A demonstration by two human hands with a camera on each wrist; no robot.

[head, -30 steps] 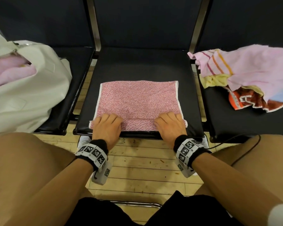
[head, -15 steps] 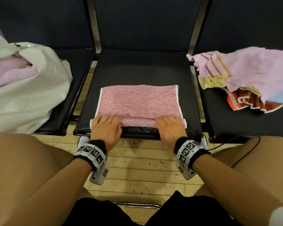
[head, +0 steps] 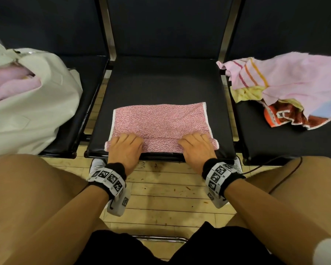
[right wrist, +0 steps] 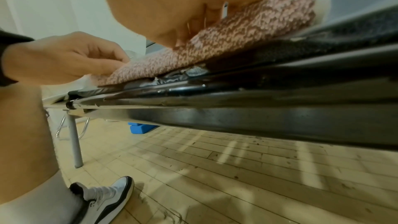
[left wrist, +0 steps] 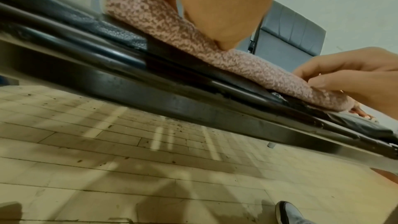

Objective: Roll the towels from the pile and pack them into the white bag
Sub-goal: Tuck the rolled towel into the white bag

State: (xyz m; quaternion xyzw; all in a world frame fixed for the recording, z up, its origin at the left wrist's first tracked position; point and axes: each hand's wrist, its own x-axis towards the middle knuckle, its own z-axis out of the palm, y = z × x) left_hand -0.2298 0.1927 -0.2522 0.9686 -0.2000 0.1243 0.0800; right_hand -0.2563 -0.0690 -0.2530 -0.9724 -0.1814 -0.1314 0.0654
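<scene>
A pink speckled towel (head: 161,121) lies on the middle black seat (head: 161,81), its near edge turned into a thin roll. My left hand (head: 125,145) grips the roll's left end and my right hand (head: 196,144) its right end, fingers curled over the top. The left wrist view shows the roll (left wrist: 193,37) along the seat edge with the right hand (left wrist: 344,74) pinching it. In the right wrist view the left hand (right wrist: 64,57) pinches the roll (right wrist: 247,33). The white bag (head: 36,104) sits on the left seat, holding a pale pink towel (head: 8,85). The towel pile (head: 285,83) lies on the right seat.
Metal armrest bars (head: 109,35) separate the three seats. My bare knees flank the hands above a wooden floor (head: 161,188). A sneaker (right wrist: 107,198) stands on the floor beneath the seat's front edge. The seat backs rise dark behind.
Both hands have rolled the towel's near edge away from me. The roll is thicker and sits farther from the seat's front edge, and the flat part is shorter.
</scene>
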